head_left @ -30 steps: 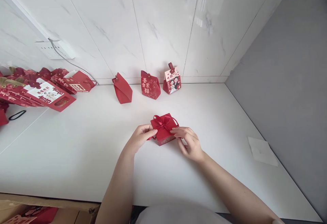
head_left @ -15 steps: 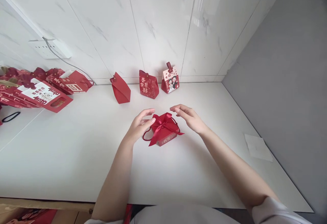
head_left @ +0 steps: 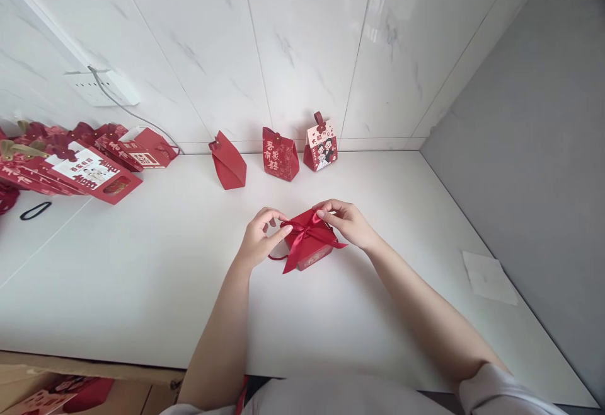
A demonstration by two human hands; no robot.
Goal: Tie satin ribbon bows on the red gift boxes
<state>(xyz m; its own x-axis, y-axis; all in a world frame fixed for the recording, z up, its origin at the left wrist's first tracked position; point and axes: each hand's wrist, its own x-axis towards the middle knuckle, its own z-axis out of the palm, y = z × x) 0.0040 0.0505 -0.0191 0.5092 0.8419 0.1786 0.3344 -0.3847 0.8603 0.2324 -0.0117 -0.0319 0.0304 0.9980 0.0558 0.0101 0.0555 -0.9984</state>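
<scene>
In the head view a small red gift box (head_left: 316, 255) stands on the white tabletop, with a red cord handle at its left side. A shiny red ribbon (head_left: 297, 246) is tied in a bow across its top. My left hand (head_left: 259, 233) is at the bow's left loop, thumb and forefinger closed on it. On the other side my right hand (head_left: 347, 222) pinches the bow's right loop between thumb and fingers. The ribbon's two tails hang down the front and right of the box.
Along the tiled wall stand a plain red box (head_left: 229, 161), a red box with gold characters (head_left: 280, 157) and a box with a cartoon couple (head_left: 322, 149). Several red boxes (head_left: 94, 172) lie at left near a black loop (head_left: 36, 210). A white paper (head_left: 489, 277) lies right.
Both hands have closed in on the bow: the fingers, apart from it before, now grip its loops. The view has shifted slightly.
</scene>
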